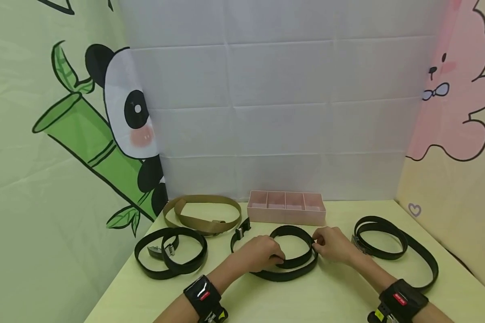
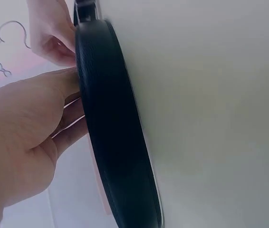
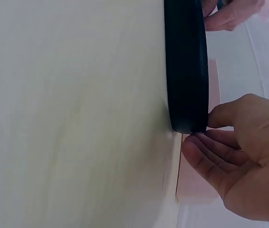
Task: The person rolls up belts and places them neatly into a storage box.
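A pink box [image 1: 286, 216] with four compartments stands at the far edge of the table [image 1: 291, 303]; before it, mid-table, lies a coiled black belt [image 1: 284, 275]. The right wrist view shows the right hand [image 1: 336, 244] pinching the belt's bend. The left hand [image 1: 258, 254] curls over the coil, but the belt hides its fingertips in the left wrist view; whether they grip cannot be told.

Left fingers [image 2: 72, 133] partly hidden behind black belt [image 2: 115, 128].

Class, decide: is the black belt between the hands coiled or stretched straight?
Coiled: the black belt curves into loops, one inside another, between the left hand and right hand.
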The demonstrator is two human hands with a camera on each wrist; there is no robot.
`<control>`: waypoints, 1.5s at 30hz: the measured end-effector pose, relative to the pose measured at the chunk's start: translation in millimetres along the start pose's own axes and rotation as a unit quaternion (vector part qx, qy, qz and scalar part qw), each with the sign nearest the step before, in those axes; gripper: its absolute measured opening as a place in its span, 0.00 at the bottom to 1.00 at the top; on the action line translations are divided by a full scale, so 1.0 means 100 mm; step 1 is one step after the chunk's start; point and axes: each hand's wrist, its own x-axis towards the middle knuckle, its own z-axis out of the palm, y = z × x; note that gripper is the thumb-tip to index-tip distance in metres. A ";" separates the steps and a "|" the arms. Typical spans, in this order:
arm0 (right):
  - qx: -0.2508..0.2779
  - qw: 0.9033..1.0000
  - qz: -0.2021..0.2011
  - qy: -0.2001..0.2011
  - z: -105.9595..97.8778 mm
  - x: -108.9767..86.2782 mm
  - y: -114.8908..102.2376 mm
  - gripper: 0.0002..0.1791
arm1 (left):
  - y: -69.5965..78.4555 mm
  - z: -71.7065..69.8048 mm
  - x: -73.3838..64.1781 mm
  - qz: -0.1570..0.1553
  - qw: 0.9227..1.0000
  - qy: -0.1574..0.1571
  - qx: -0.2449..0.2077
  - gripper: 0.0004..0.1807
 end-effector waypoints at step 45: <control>0.006 0.993 -0.116 -0.031 0.22 0.39 -0.34 0.08 | -0.08 0.00 0.28 -0.075 0.996 0.035 0.025 0.04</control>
